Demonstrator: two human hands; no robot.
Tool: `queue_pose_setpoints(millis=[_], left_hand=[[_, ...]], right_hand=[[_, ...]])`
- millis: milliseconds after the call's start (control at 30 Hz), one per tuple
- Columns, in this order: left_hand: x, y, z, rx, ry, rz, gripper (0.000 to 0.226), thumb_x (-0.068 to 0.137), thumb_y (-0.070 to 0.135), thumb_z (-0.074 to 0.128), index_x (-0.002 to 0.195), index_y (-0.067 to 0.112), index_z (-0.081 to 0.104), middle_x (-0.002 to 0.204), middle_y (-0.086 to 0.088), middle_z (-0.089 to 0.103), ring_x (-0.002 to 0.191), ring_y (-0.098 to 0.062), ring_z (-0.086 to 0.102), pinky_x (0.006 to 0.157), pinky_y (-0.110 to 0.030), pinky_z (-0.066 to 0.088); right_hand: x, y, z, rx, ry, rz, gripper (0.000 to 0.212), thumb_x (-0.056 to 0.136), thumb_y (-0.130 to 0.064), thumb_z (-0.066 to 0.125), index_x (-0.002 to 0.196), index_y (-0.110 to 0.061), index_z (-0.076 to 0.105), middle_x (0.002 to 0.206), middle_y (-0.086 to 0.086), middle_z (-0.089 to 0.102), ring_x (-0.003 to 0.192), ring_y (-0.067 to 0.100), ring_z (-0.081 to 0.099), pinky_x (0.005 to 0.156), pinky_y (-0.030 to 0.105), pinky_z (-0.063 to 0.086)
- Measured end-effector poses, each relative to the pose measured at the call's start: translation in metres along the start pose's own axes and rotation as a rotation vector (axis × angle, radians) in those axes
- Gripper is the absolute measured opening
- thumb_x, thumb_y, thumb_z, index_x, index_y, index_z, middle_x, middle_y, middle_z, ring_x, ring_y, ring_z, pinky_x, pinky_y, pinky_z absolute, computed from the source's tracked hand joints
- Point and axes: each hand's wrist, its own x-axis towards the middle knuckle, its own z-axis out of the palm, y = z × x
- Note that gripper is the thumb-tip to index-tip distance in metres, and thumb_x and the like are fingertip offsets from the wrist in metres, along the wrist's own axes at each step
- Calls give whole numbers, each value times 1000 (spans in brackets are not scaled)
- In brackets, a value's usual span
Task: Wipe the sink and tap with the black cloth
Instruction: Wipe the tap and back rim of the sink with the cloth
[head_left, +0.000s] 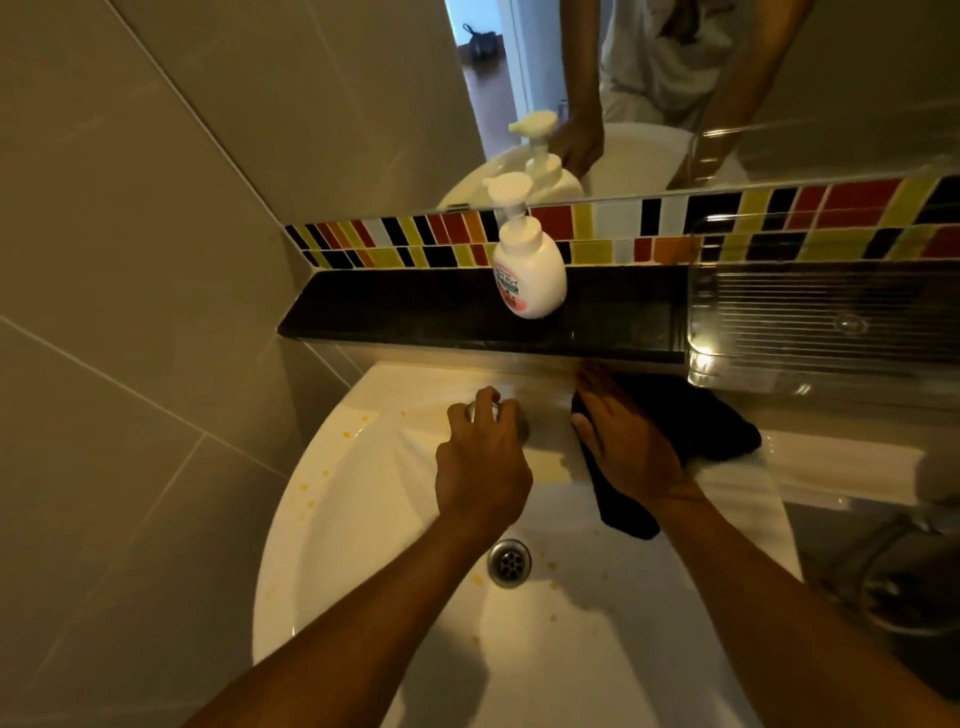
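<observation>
White sink (332, 519): rounded basin, metal drain (509, 563) at bottom centre, yellowish specks scattered on left slope and near drain. Tap (511, 415) on back rim, mostly hidden under left hand (483, 467). Black cloth (691, 421) spread on back-right rim, one end hanging down into basin; right hand (628, 447) flat on it. Black shelf (415, 312) above sink, along tiled strip: white pump bottle (530, 275) upright mid-shelf; clear ribbed tray (821, 322) at right end, overhanging front edge.
</observation>
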Motion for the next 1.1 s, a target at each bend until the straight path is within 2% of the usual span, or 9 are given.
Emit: queue_pose_setpoints(millis=[67,133,300,400,533,667,900,967,1100], left_hand=[[0,0,0,4,1,-1,49,84,19,61,131,21,45,145,-2,33,124,-26,38,82,-35,53],[0,0,0,8,2,-3,47,84,19,60,130,20,46,144,-3,35,123,-27,39,81,-36,54],[1,2,-1,29,15,-13,43,89,25,56,130,20,44,144,-3,35,122,-27,41,80,-34,53],[1,2,-2,16,9,-14,44,89,23,56,131,20,44,145,-3,34,124,-28,40,82,-35,52],[-1,-1,0,-18,20,11,44,87,21,58,129,21,46,146,-3,33,126,-27,39,84,-33,51],[-1,-1,1,-25,22,5,45,86,18,59,129,22,47,146,-3,33,127,-26,37,83,-32,49],[0,-1,3,10,31,7,44,85,19,60,127,20,48,144,-5,37,123,-28,41,80,-33,51],[0,0,2,-1,36,4,42,86,20,60,126,19,49,143,-5,39,122,-29,43,80,-34,51],[0,1,2,-28,30,-13,44,87,21,59,129,20,45,144,-4,36,125,-28,39,86,-34,49]], right_hand=[[-10,-1,-10,51,84,68,53,98,-43,37,140,-10,42,140,13,48,129,27,45,107,28,29],[-21,0,-15,-32,73,91,60,98,-51,25,134,-9,48,135,14,52,127,29,46,110,34,30],[-36,-9,-1,-321,-73,159,62,93,-41,21,140,-5,41,148,14,41,142,31,29,115,51,16],[-37,-17,8,-311,-86,192,60,94,-39,19,140,-7,41,150,11,39,143,29,27,116,50,13],[-38,-31,27,-197,-138,22,65,99,-40,3,136,-9,48,141,9,52,136,24,42,114,42,16],[-22,-42,34,-150,-119,-3,63,99,-37,9,132,-7,52,136,12,57,129,26,51,112,38,20],[-11,-33,29,-43,-181,-87,56,98,-42,22,148,-18,27,157,1,27,147,14,16,118,30,-2],[-12,-26,21,12,-140,-27,57,98,-44,25,148,-18,26,157,2,26,147,16,14,119,32,1],[-30,-16,25,-263,-126,-1,69,95,-55,8,145,-15,36,154,7,33,145,28,20,116,45,8]])
